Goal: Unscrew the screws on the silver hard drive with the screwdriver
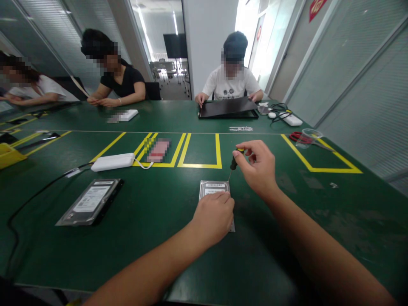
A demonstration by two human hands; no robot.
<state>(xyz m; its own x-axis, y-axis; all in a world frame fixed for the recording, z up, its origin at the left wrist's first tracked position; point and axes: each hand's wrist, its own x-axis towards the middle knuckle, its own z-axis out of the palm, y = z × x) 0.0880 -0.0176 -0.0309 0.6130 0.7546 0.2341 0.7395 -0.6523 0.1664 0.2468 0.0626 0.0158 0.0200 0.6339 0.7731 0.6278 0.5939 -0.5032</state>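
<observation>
A small silver hard drive with a white label lies on the green table in front of me. Over its middle and near part lies my left hand, fingers curled and gripping it, so much of the drive is hidden. My right hand pinches the top of a screwdriver with a dark handle. The screwdriver leans slightly, and its tip meets the drive's far right corner. Further left, a larger hard drive sits on the table, apart from both hands.
A white power strip with a black cable lies left, near a blurred pink phone. Small metal bits, red-handled scissors and a clear cup are right. Opposite, a person in white handles a black panel; other people sit left.
</observation>
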